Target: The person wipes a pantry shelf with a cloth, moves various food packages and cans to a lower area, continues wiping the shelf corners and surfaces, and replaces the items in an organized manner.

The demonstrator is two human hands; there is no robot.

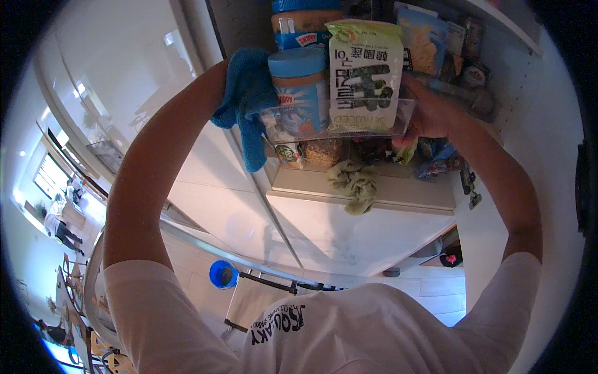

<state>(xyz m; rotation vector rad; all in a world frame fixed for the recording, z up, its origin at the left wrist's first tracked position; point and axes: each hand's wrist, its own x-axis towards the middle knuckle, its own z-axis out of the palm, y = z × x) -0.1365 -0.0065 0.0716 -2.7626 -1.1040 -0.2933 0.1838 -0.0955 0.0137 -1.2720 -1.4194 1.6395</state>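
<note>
A clear plastic bin (299,137) is held up at the cabinet opening, its front wall towards me. In it stand a Skippy jar with a light-blue lid (299,93), a larger blue-lidded Skippy jar (303,21) behind, and a white-and-green seaweed snack packet (364,79). A blue microfibre cloth (247,89) hangs over my left hand at the bin's left side, hiding most of its fingers. My right hand (425,114) grips the bin's right side. Beneath the bin, a crumpled olive-coloured cloth (355,184) lies over the shelf edge.
Packets and jars fill the shelf (397,187) under the bin, and a blue snack bag (423,39) stands behind. An open cabinet door (537,154) is at the right. Below are a step stool (259,299) and a blue bucket (223,274). A person (63,229) is far left.
</note>
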